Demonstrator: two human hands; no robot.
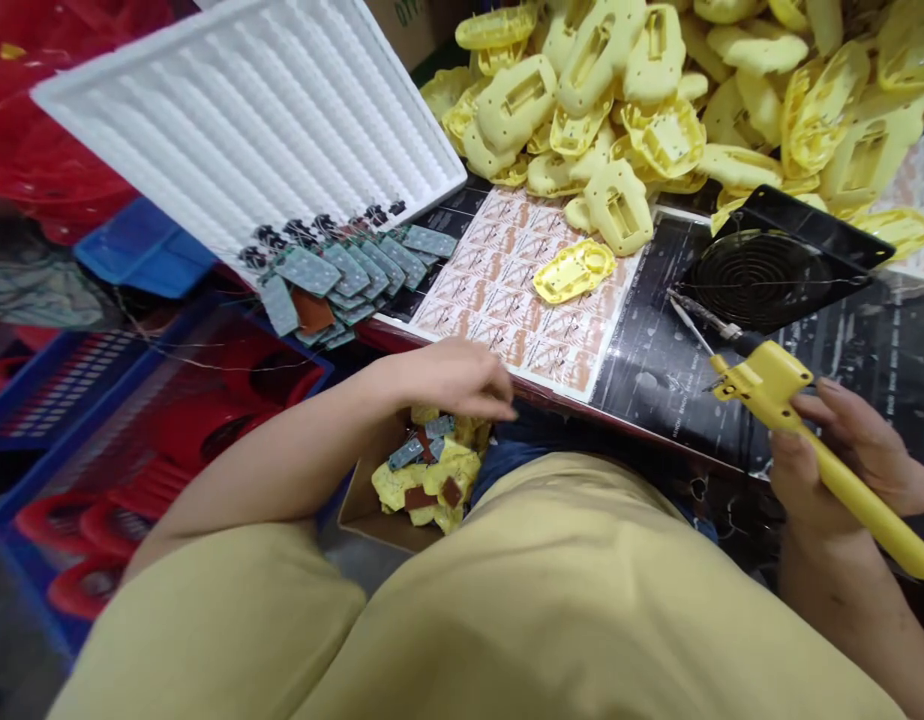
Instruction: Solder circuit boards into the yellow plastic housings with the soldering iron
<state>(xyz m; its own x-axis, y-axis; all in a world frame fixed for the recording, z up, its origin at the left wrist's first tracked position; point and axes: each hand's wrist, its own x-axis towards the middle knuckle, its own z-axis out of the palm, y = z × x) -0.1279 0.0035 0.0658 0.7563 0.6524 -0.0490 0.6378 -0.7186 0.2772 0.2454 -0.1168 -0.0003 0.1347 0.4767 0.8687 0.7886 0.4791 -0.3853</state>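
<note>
My right hand (829, 470) is wrapped round the handle of a yellow soldering gun (773, 380), whose metal tip points up and left over the table edge. My left hand (458, 378) hangs at the table's front edge, above an open cardboard box (364, 500). Its fingers are curled downward, and whatever they may hold is hidden. In the box lie yellow plastic pieces (424, 475) and small circuit boards (407, 453). A single yellow plastic shell (574, 272), inside facing up, rests on the printed paper sheet (469, 300) beyond my left hand.
A heap of yellow shells (604, 90) covers the table's back. Several green circuit boards (357, 270) with wired black parts lie against a ridged white foam tray (267, 110). A black fan-like grille (754, 270) stands at right. Blue crates (27, 510) with red parts stand left.
</note>
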